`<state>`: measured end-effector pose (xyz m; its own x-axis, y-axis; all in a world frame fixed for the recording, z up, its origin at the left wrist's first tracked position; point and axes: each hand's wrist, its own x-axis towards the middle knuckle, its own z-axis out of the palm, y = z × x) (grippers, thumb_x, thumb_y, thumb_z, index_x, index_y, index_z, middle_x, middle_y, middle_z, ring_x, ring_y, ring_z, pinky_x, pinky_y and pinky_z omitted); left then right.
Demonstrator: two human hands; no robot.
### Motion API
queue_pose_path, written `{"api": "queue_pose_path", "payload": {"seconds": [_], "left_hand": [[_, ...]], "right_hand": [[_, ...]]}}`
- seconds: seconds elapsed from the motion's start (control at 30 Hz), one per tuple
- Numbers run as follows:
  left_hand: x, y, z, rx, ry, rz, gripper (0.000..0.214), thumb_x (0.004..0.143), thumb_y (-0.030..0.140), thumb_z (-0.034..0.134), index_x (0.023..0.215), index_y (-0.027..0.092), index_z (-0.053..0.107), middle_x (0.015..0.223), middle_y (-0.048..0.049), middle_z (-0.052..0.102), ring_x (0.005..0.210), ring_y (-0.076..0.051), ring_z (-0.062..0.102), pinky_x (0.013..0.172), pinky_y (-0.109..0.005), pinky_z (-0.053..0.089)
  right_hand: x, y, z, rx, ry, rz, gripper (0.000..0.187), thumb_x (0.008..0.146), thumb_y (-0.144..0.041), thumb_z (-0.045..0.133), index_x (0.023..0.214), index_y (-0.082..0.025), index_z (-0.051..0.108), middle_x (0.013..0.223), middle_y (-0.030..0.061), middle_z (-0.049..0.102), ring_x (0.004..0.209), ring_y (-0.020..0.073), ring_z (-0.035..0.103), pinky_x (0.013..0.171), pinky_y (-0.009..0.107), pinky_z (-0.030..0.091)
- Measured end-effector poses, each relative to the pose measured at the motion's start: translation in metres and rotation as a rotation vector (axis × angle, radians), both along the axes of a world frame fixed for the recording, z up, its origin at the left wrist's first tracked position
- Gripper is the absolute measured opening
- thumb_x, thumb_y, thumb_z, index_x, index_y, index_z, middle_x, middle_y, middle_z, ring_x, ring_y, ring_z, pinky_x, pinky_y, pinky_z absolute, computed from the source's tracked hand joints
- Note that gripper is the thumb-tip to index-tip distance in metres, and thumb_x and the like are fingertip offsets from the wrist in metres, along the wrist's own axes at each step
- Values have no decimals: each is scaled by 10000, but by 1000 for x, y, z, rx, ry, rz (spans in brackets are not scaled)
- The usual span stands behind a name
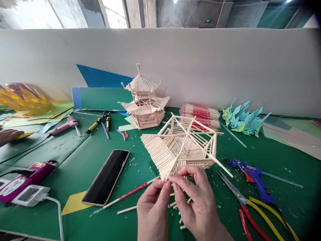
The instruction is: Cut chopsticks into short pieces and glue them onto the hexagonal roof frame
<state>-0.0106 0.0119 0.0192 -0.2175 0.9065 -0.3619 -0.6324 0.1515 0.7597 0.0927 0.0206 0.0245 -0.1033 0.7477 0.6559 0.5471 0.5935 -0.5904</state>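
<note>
A half-roofed pavilion model (160, 152) made of thin wooden sticks stands right in front of me. One side of its roof is covered with close-laid sticks; the other sides show bare ribs. My left hand (154, 206) pinches the near corner tip of this roof between thumb and forefinger. Right beside it, my right hand (197, 201) has its thumb and fingertips pressed together at the same corner. Any small piece between the fingertips is hidden. Loose wooden sticks (127, 210) lie under and beside my hands.
Behind stands a finished two-tier stick pagoda (144, 110), near bundled sticks (198, 113). Rightward lie a blue glue gun (253, 174) and pliers (242, 197). To the left are a phone (107, 177), a power strip (27, 180), a pink glue gun (64, 127) and another person's hand (8, 135).
</note>
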Motion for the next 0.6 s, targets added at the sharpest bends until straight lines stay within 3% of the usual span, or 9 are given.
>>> {"api": "queue_pose_path", "payload": {"seconds": [0.6], "left_hand": [[0,0,2,-12,-15,-12,174,542,230,803,657,145,703,681,-19,683,674,-131,612,646,-200,494]], "right_hand": [[-7,0,5,-44,41,-57,205,771,-55,493,891,-162,620,881,68,489,826,199,506,687,367,462]]}}
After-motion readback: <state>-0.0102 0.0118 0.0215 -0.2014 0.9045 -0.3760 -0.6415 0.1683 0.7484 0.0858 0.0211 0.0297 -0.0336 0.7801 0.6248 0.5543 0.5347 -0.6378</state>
